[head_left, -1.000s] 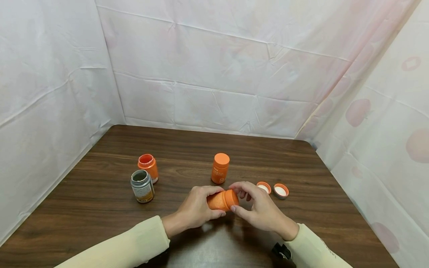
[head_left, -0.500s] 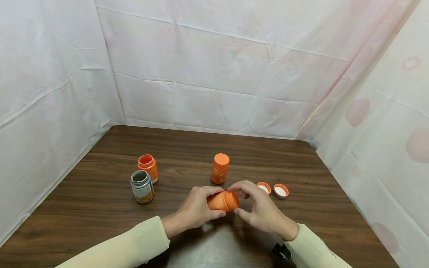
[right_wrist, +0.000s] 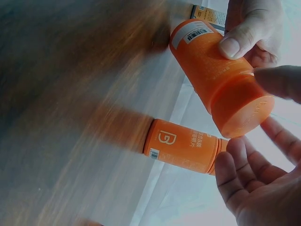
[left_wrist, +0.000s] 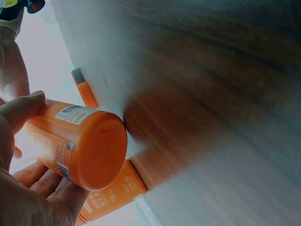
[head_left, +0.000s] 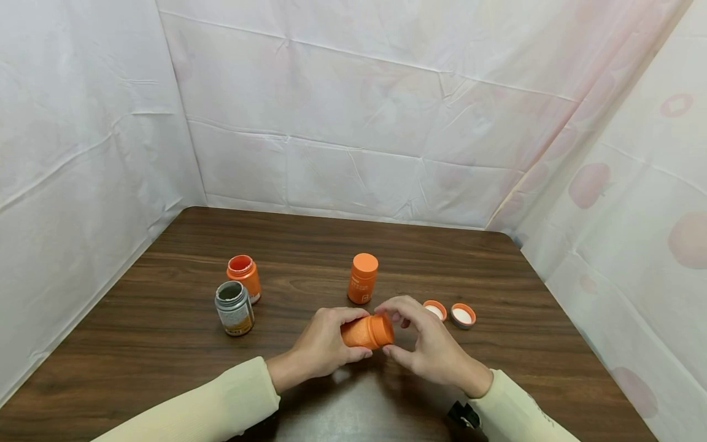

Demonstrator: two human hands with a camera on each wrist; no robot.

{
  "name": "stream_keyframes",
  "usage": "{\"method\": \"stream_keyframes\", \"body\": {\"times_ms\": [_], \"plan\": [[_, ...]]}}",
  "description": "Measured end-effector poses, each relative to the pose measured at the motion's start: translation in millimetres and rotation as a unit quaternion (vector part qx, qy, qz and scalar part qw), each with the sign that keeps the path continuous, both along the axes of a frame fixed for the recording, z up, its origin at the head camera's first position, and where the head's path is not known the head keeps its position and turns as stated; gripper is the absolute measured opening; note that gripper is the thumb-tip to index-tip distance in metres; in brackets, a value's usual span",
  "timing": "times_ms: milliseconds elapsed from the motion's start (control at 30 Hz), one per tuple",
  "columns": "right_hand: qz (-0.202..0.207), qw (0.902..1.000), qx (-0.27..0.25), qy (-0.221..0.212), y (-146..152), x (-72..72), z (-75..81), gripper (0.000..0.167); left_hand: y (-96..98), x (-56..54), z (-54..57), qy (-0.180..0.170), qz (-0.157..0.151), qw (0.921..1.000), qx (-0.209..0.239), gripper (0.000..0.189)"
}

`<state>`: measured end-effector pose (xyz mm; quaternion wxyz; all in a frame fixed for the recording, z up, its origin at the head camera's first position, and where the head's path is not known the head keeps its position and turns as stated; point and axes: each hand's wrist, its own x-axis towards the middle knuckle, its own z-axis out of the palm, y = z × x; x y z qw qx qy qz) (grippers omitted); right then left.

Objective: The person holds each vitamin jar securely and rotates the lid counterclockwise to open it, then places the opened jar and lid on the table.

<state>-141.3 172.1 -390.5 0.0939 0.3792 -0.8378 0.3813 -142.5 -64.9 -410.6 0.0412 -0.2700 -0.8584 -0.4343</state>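
Note:
Low over the table, my left hand grips an orange bottle by its body, thumb on the near side. The bottle lies tilted, its orange cap facing right. Around that cap are the thumb and fingertips of my right hand. In the right wrist view the thumb touches one side of the cap and fingertips meet its opposite edge. The bottle's base faces the left wrist camera. Just behind stands a second orange bottle, capped and upright.
At left stand an uncapped orange bottle and an uncapped grey bottle, close together. Two loose caps, an orange one and a grey-sided one, lie inside up behind my right hand. White sheets surround the table.
My right thumb and fingertips have shifted slightly around the cap. The left hand and its bottle have stayed in place.

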Motion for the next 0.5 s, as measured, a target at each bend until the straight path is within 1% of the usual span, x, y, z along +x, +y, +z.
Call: {"method": "stream_keyframes", "body": {"times_ms": [200, 300, 500], "plan": [[-0.048, 0.9988, 0.008, -0.013, -1.4, 1.3, -1.2, 0.047, 0.5, -0.6, -0.3, 0.000, 0.001, 1.0000, 0.003, 0.047], [-0.073, 0.9969, 0.014, -0.027, -1.9, 1.6, -1.0, 0.044, 0.8, -0.4, -0.2, -0.004, 0.002, 1.0000, 0.004, 0.048], [-0.098, 0.9914, 0.022, -0.084, -2.8, 2.4, 0.9, 0.040, 0.5, 0.1, 0.1, -0.002, 0.003, 1.0000, 0.003, 0.049]]}}
